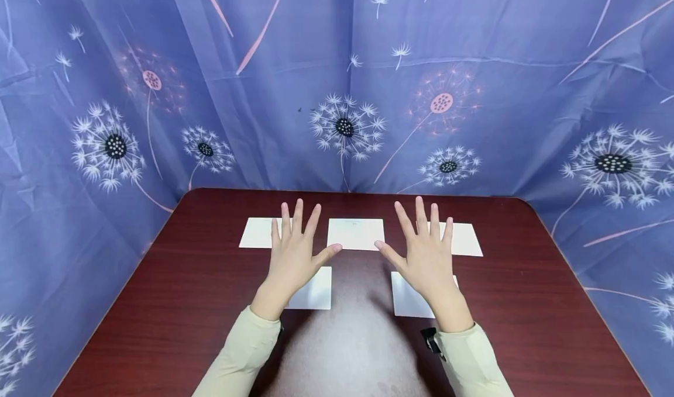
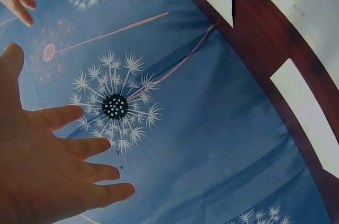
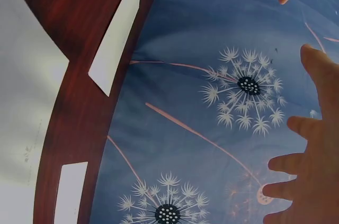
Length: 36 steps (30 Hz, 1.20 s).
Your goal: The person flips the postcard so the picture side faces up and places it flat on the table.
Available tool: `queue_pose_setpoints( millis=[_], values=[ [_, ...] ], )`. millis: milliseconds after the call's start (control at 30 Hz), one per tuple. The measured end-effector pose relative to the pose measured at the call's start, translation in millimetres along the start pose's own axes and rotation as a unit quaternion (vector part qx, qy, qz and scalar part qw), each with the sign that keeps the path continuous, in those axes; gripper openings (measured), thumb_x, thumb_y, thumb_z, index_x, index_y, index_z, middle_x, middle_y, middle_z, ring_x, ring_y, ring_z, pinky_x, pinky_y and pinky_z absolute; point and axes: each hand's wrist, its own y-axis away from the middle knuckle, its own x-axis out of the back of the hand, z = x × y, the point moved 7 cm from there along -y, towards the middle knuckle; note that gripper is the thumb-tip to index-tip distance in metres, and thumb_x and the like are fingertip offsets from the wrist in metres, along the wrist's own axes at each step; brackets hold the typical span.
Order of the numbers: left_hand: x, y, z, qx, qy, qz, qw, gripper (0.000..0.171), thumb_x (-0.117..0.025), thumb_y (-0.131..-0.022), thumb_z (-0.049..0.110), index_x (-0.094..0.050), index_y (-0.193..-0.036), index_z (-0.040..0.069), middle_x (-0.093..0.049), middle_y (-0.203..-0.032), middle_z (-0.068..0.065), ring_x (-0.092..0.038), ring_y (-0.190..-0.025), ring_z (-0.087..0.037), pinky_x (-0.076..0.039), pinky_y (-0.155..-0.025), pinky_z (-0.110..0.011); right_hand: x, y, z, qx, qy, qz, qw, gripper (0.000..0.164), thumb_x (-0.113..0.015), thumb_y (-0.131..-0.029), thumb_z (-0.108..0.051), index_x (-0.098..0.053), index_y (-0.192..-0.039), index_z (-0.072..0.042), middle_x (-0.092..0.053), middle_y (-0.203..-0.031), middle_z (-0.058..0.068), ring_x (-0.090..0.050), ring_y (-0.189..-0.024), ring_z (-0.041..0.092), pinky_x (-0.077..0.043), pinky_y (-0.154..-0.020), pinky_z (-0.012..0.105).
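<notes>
My left hand (image 1: pixel 295 258) is held above the table with its fingers spread and nothing in its grasp. Likewise spread and holding nothing, my right hand (image 1: pixel 427 261) hovers to the right. Flat white cards lie beneath and around them. In the far row are a left card (image 1: pixel 255 233), a middle card (image 1: pixel 356 234) and a right card (image 1: pixel 464 239). Nearer to me, a left card (image 1: pixel 318 292) and a right card (image 1: pixel 409 297) are partly hidden by the hands. Both wrist views show the spread fingers against the curtain, apart from the cards.
The dark red wooden table (image 1: pixel 505 327) has rounded far corners. A blue curtain (image 1: pixel 284 122) printed with dandelions hangs behind it and along both sides. A black strap (image 1: pixel 430 341) shows at my right cuff.
</notes>
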Motion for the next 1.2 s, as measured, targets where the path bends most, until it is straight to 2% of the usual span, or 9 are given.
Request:
queue_pose_setpoints(
  millis=[133, 233, 400, 567, 700, 900, 1033, 1200],
  values=[
    [4.7, 1.6, 1.1, -0.015, 0.015, 0.022, 0.9995, 0.082, -0.053, -0.089, 0.062, -0.029, -0.153, 0.018, -0.016, -0.158, -0.019, 0.001, -0.145, -0.04, -0.008, -0.113, -0.061, 2.2, -1.1, -1.5, 0.007, -0.015, 0.019, 1.0, 0.083, -0.056, -0.084, -0.062, -0.026, -0.153, -0.026, -0.02, -0.157, 0.019, -0.017, -0.141, 0.046, -0.007, -0.11, 0.066],
    [8.3, 3.2, 1.2, -0.02, 0.033, 0.034, 0.9986, 0.077, -0.056, -0.09, 0.057, -0.033, -0.151, 0.017, -0.02, -0.157, -0.018, -0.002, -0.145, -0.041, -0.008, -0.114, -0.06, 3.2, -1.5, -3.1, 0.012, -0.027, 0.027, 0.999, 0.082, -0.056, -0.084, -0.062, -0.027, -0.152, -0.025, -0.023, -0.155, 0.02, -0.02, -0.14, 0.046, -0.009, -0.11, 0.066],
    [12.7, 5.4, 0.1, -0.025, 0.054, 0.05, 0.997, 0.073, -0.058, -0.09, 0.054, -0.037, -0.148, 0.015, -0.027, -0.154, -0.019, -0.007, -0.145, -0.04, -0.009, -0.114, -0.057, 3.4, -1.5, -7.3, 0.013, -0.046, 0.024, 0.999, 0.081, -0.057, -0.085, -0.06, -0.03, -0.152, -0.023, -0.025, -0.154, 0.02, -0.02, -0.14, 0.044, -0.009, -0.111, 0.064],
    [18.4, 7.6, -1.4, -0.032, 0.073, 0.085, 0.9932, 0.069, -0.063, -0.089, 0.048, -0.043, -0.144, 0.012, -0.034, -0.149, -0.02, -0.017, -0.143, -0.04, -0.018, -0.112, -0.059, 2.5, -1.5, -15.5, 0.018, -0.082, 0.018, 0.996, 0.079, -0.059, -0.086, -0.055, -0.032, -0.151, -0.018, -0.026, -0.154, 0.019, -0.022, -0.14, 0.043, -0.01, -0.111, 0.062],
    [21.2, 8.1, -3.5, -0.026, 0.102, 0.096, 0.9898, 0.065, -0.063, -0.09, 0.044, -0.045, -0.143, 0.01, -0.036, -0.148, -0.02, -0.023, -0.141, -0.039, -0.023, -0.11, -0.059, 1.4, -1.2, -23.5, 0.026, -0.123, 0.017, 0.992, 0.077, -0.06, -0.088, -0.049, -0.032, -0.151, -0.013, -0.027, -0.154, 0.018, -0.023, -0.14, 0.041, -0.013, -0.111, 0.061],
    [24.3, 9.9, -6.8, -0.021, 0.129, 0.094, 0.9869, 0.058, -0.062, -0.094, 0.033, -0.045, -0.142, 0.006, -0.04, -0.147, -0.019, -0.027, -0.14, -0.037, -0.024, -0.111, -0.054, -5.8, -0.7, -33.1, 0.021, -0.206, -0.012, 0.978, 0.074, -0.058, -0.092, -0.045, -0.028, -0.152, -0.011, -0.028, -0.156, 0.012, -0.023, -0.142, 0.034, -0.013, -0.113, 0.058],
    [25.6, 11.5, -11.1, -0.017, 0.149, 0.085, 0.985, 0.055, -0.06, -0.095, 0.027, -0.044, -0.142, 0.004, -0.041, -0.146, -0.019, -0.03, -0.139, -0.037, -0.025, -0.111, -0.054, -12.0, 0.2, -38.7, 0.01, -0.258, -0.04, 0.965, 0.071, -0.054, -0.095, -0.044, -0.026, -0.153, -0.013, -0.026, -0.157, 0.006, -0.024, -0.142, 0.03, -0.016, -0.113, 0.056],
    [25.8, 13.7, -20.7, -0.003, 0.185, 0.064, 0.9806, 0.056, -0.059, -0.096, 0.024, -0.042, -0.143, 0.001, -0.04, -0.147, -0.018, -0.032, -0.138, -0.036, -0.028, -0.11, -0.053, -20.9, 2.5, -43.4, -0.01, -0.334, -0.07, 0.94, 0.066, -0.052, -0.097, -0.04, -0.028, -0.152, -0.014, -0.028, -0.156, 0.008, -0.022, -0.143, 0.031, -0.019, -0.112, 0.058]
  ],
)
